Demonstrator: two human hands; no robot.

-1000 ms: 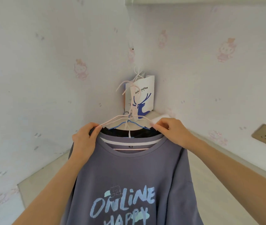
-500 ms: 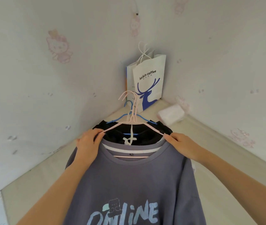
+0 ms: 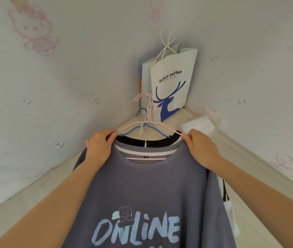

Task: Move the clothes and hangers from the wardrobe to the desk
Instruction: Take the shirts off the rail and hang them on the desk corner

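Left hand (image 3: 98,149), right hand (image 3: 202,149) each pinch ends of hangers (image 3: 148,120). Shirts (image 3: 142,185) hang above tabletop (image 3: 17,203), near far corner by paper bag (image 3: 173,90). Likely step: set-down. Next: lower flat, release.

From my station I see the left hand (image 3: 98,149) and right hand (image 3: 202,149), both bare; behind them the left forearm (image 3: 52,203) and right forearm (image 3: 260,187) are uncovered right to the edge of my view
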